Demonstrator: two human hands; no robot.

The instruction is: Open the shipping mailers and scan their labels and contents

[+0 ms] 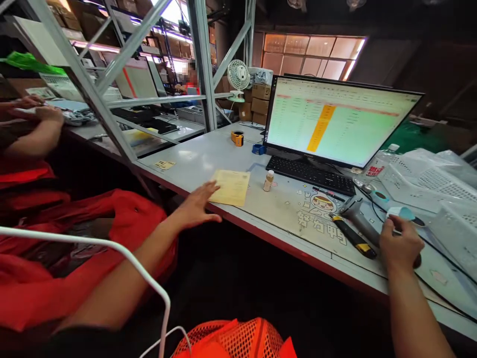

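one left hand [196,205] is hanging wide open at the near left edge of a yellow paper [233,188], its thumb standing well apart from the fingers; i cannot tell whether the fingertips are touching it. the paper is lying flat on the smooth desk [197,156], thin, roughly rectangular, with faint print. the right hand [402,243] is curling its fingers by a round white-and-blue thing [401,213]; whether it is gripping this, i cannot tell. a dark rounded shape [418,261] is partly showing beside that palm. just left of it, a grey scanner [359,221] is lying next to a black-and-yellow cutter [352,234]. a small bottle [268,181] is standing upright just right of the paper, near a black keyboard [309,174]. perforated white plastic baskets [439,179] are sitting farther right.
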